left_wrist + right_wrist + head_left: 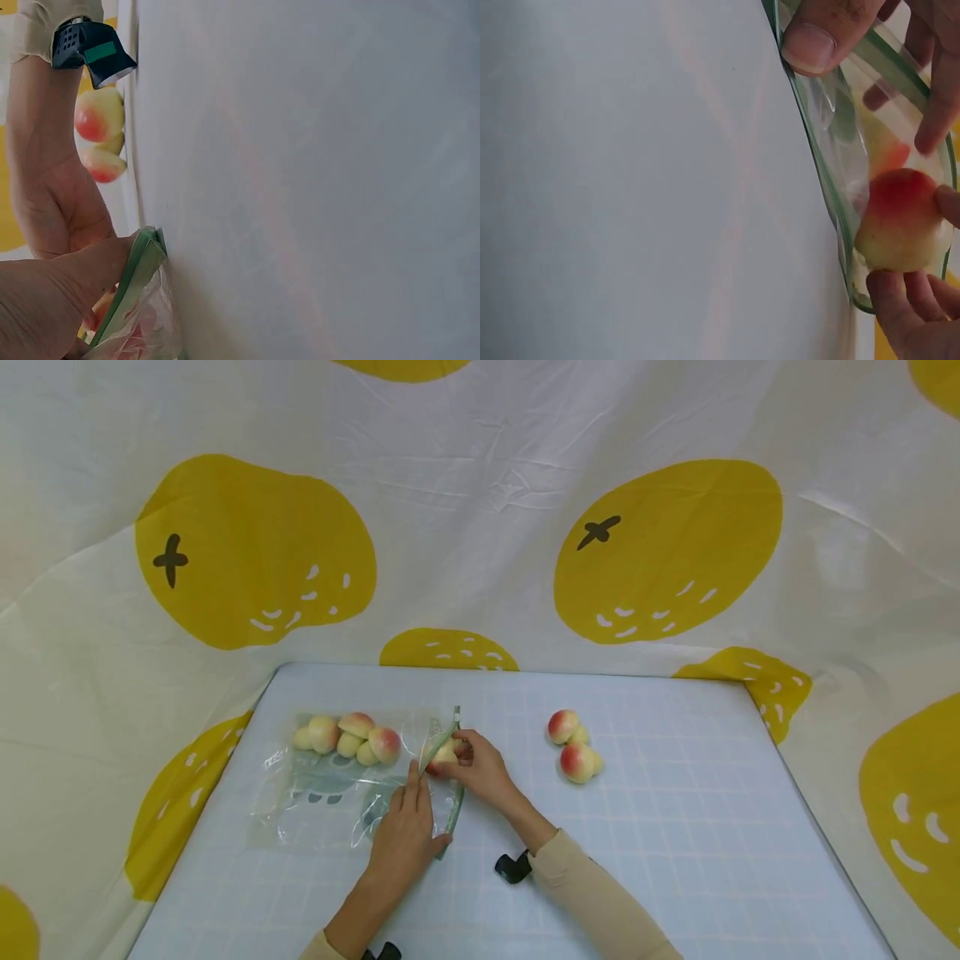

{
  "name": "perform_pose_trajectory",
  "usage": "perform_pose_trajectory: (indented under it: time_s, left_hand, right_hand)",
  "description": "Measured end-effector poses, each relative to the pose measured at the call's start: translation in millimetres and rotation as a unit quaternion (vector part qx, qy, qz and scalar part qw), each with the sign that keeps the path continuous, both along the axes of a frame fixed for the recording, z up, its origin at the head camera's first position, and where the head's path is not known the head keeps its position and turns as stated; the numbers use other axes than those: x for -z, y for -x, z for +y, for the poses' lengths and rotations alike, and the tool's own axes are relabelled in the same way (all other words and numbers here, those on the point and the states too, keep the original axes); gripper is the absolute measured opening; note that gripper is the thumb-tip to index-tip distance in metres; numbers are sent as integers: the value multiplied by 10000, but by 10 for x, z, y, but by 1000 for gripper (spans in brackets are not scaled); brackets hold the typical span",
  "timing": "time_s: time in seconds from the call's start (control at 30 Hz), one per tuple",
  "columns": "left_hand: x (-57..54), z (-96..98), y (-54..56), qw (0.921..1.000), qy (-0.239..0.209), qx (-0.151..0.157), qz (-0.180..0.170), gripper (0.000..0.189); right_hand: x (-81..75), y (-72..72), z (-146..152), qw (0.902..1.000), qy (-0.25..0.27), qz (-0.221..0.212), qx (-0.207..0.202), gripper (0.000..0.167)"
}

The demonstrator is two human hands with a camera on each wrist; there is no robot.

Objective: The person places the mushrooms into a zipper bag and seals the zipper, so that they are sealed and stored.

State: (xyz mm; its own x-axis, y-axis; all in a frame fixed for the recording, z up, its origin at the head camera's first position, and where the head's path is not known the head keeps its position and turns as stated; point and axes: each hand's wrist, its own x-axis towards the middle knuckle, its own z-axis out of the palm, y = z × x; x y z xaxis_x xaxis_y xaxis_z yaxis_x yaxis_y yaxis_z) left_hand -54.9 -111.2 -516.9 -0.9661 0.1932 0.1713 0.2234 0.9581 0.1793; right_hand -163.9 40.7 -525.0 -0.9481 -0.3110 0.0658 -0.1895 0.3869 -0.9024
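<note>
A clear zip bag with a green-edged mouth lies flat on the table, several red-and-cream mushrooms inside it. My left hand holds the mouth, its thumb at the near green rim and its fingers over the upper film and far rim. From the right, my right hand pinches another mushroom, red on top, between thumb and fingertips within the bag's mouth. In the head view, fingers and film partly cover that mushroom. Two more mushrooms lie on the table to the right of my right hand.
The table has a pale blue checked cover. Behind it and along both sides hangs a white curtain with large yellow fruit prints. A black wrist camera sits at my right wrist.
</note>
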Motion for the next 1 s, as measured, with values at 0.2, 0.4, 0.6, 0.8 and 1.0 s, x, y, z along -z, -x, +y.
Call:
perform_pose_trajectory:
  time_s: [0.2, 0.4, 0.6, 0.8, 1.0]
  left_hand:
    - [-15, 5, -13, 9997, 57, 43, 232, 110]
    - [-16, 11, -23, 9992, 93, 99, 365, 112]
    - [10, 4, -12, 9991, 194, 123, 359, 112]
    - [19, 0, -8, 9992, 195, 111, 331, 112]
    - [30, -5, -6, 9994, 110, 72, 327, 114]
  right_hand:
    - [26, 12, -10, 9989, 312, -274, 238, 47]
    - [59, 22, -26, 9966, 534, -349, 520, 35]
    - [94, 22, -102, 9783, 1857, -900, -159, 27]
    - [134, 47, -181, 9361, 2920, -1867, -602, 35]
    - [152, 84, -248, 9104, 3133, -2580, -811, 43]
